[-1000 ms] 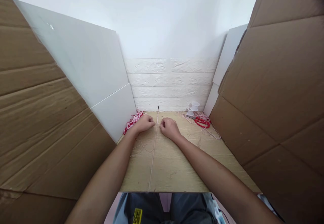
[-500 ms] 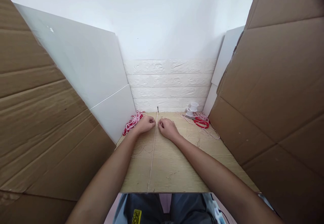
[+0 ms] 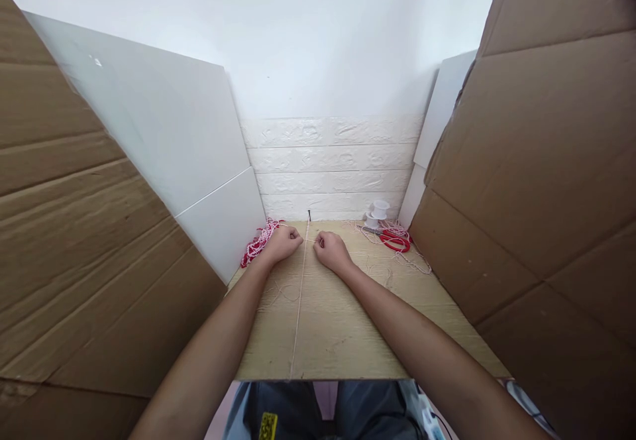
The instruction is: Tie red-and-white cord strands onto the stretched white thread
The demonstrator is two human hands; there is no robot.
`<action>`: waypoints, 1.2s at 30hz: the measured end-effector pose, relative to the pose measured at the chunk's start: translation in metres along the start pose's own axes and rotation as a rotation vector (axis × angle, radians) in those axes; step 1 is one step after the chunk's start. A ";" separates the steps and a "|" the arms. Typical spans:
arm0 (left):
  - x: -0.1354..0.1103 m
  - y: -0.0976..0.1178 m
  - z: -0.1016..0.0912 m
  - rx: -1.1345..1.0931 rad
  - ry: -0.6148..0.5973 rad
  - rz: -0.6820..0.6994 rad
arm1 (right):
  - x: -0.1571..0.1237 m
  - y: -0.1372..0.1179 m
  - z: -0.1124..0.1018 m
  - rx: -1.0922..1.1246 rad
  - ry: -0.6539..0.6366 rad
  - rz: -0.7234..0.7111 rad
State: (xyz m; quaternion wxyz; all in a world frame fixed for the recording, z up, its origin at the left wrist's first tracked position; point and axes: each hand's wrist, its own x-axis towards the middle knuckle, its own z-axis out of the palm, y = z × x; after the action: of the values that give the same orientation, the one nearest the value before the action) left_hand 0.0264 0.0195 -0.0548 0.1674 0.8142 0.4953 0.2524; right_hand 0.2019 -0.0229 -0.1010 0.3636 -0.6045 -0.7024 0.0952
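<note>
A pale cord (image 3: pixel 299 301) runs taut along the wooden table from a small dark hook (image 3: pixel 309 215) at the back to the front edge. On its left, my left hand (image 3: pixel 285 243) is closed in a pinch on a thin thread. On the other side, my right hand (image 3: pixel 332 252) pinches thread too, fingers curled together. A short light stretch of thread (image 3: pixel 310 240) crosses the cord between both hands. The thread ends inside the fingers are hidden.
A pink, white and red bundle of cord (image 3: pixel 259 244) lies at the left. Red-handled scissors (image 3: pixel 396 240), white spools (image 3: pixel 380 210) and loose cord lie at the right back. Tall cardboard walls (image 3: pixel 541 181) flank the table (image 3: pixel 348 334); thread scraps are scattered on it.
My hands have moved slightly apart, the right one a little to the right, and the thread between them shows more clearly. The cord stays in place.
</note>
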 end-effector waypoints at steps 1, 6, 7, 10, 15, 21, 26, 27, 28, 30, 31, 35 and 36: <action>0.000 0.001 -0.001 0.001 0.002 -0.004 | 0.000 0.000 0.000 0.009 0.004 0.006; -0.002 0.003 -0.003 0.004 -0.002 0.000 | 0.001 0.001 0.001 0.033 0.012 0.027; -0.002 0.003 -0.003 0.004 -0.002 0.003 | 0.001 0.002 0.001 0.032 0.012 0.028; -0.001 0.001 -0.002 -0.003 -0.012 0.005 | 0.002 0.002 0.003 0.021 0.003 0.044; 0.001 -0.004 0.002 -0.079 -0.053 0.032 | 0.002 -0.002 0.000 -0.021 0.026 0.044; 0.001 -0.005 0.005 -0.103 -0.069 0.042 | 0.002 -0.011 -0.007 -0.189 -0.020 -0.105; 0.000 -0.005 0.007 -0.081 -0.066 0.066 | 0.003 -0.008 -0.005 -0.206 -0.022 -0.156; 0.000 -0.005 0.007 -0.076 -0.059 0.065 | 0.004 -0.007 -0.004 -0.200 -0.019 -0.153; 0.000 -0.005 0.007 -0.071 -0.051 0.060 | 0.004 -0.006 -0.003 -0.194 -0.017 -0.145; 0.000 -0.005 0.007 -0.060 -0.033 0.041 | 0.006 -0.005 -0.002 -0.183 -0.015 -0.119; 0.000 -0.004 0.007 -0.057 -0.025 0.031 | 0.006 -0.004 -0.001 -0.178 -0.015 -0.103; 0.000 -0.002 0.006 -0.050 0.006 -0.007 | 0.009 -0.003 -0.001 -0.158 -0.021 -0.050; 0.000 -0.002 0.006 -0.048 0.012 -0.013 | 0.009 -0.003 -0.001 -0.158 -0.021 -0.042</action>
State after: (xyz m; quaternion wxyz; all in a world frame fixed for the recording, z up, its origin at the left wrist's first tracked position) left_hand 0.0284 0.0203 -0.0608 0.1855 0.8052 0.4953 0.2681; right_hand 0.2003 -0.0155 -0.0951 0.3093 -0.6152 -0.7241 0.0384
